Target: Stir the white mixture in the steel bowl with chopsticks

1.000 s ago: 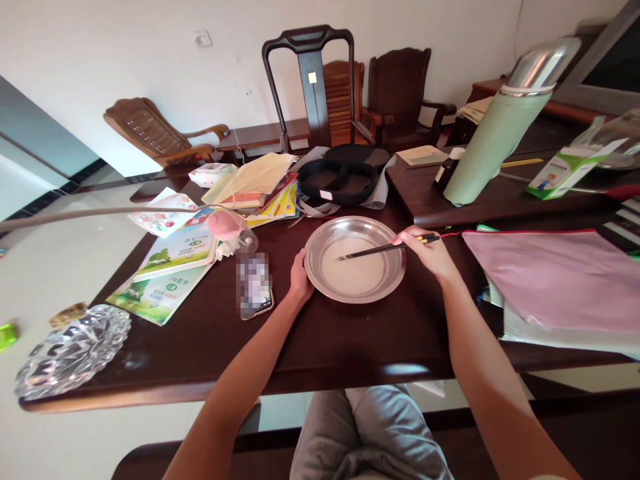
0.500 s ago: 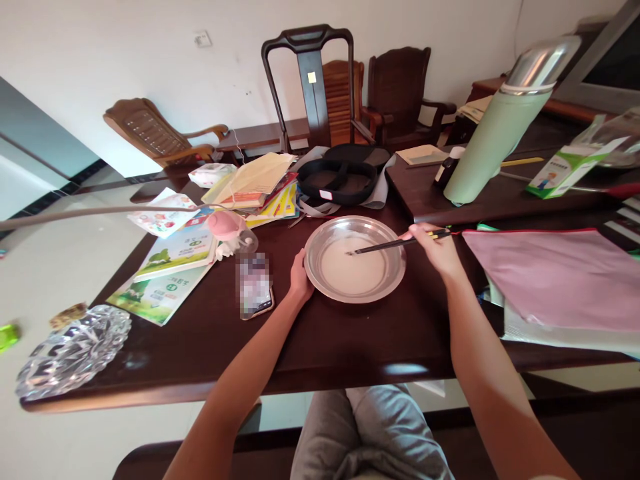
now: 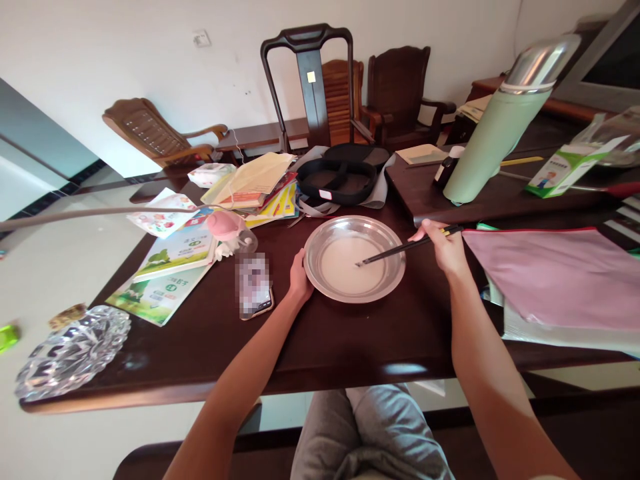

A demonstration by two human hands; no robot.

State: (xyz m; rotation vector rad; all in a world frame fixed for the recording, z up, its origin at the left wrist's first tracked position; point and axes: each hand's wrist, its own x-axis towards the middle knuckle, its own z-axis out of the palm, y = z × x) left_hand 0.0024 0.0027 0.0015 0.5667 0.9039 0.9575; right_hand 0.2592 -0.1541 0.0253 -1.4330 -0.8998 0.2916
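A shallow metal bowl (image 3: pixel 313 283) stands on the dark table, with a pale, milky liquid (image 3: pixel 345 270) in it. My left hand (image 3: pixel 300 277) grips the bowl's left rim, its fingers partly hidden behind the metal. In my right hand (image 3: pixel 444 248), closed around their upper ends, are dark chopsticks (image 3: pixel 393 251). They slant down to the left, and their tips touch the liquid near the bowl's middle.
Left of the bowl lie a phone (image 3: pixel 256 287), a pink-capped bottle (image 3: pixel 227 230), books (image 3: pixel 173 257) and a glass dish (image 3: pixel 75 350). Behind it sits an open black case (image 3: pixel 337 183). On the right are a green thermos (image 3: pixel 500 140) and a pink pouch (image 3: pixel 545 277).
My right hand has shifted slightly, and the chopsticks now slope more steeply, their tips a little farther right and lower in the bowl. My left hand and the bowl stay put.
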